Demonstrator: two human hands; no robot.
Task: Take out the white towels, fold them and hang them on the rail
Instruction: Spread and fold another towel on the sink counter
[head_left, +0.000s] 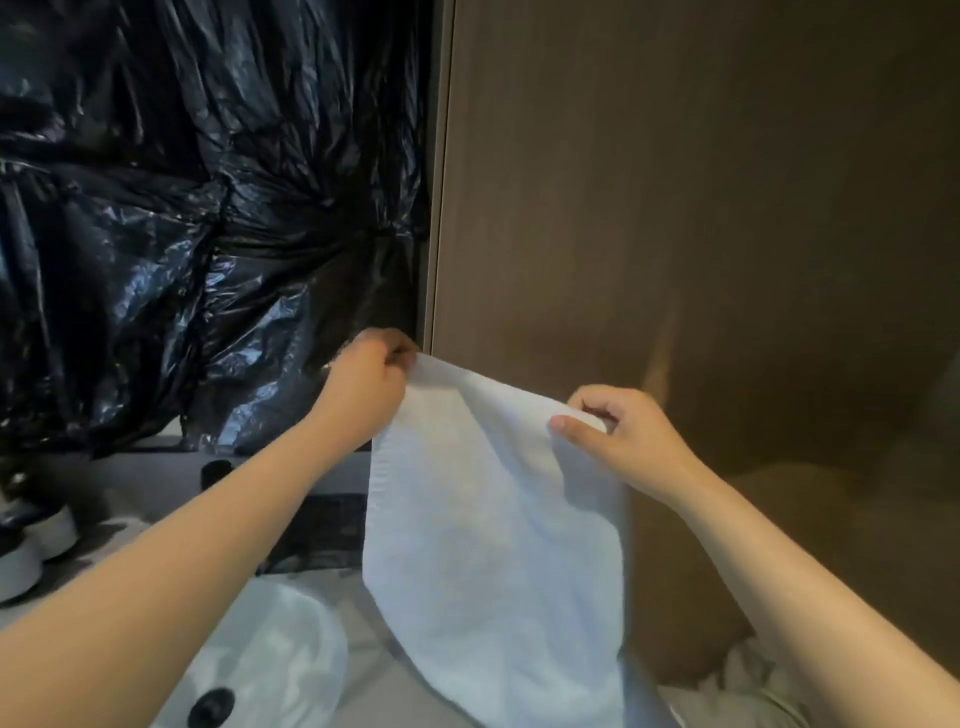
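Crumpled black plastic (182, 208) covers the wall beyond the left hand, and a brown wooden panel (701, 182) stands beyond the right hand. A white towel (493, 545) hangs between the hands. Its top edge runs from one to the other, and the rest droops below them toward the person. The left hand (371, 374) pinches one top corner with curled fingers. The right hand (618, 431), lower and nearer, grips the other corner with the thumb on the near face.

Both forearms reach forward, the left one higher and further out. This looks like spreading the towel before a fold. To do it well, level the two corners and draw the top edge taut so the cloth hangs flat, then bring corner to corner squarely.

A pale plastic bag (270, 649) lies below the left forearm. No rail is in view.
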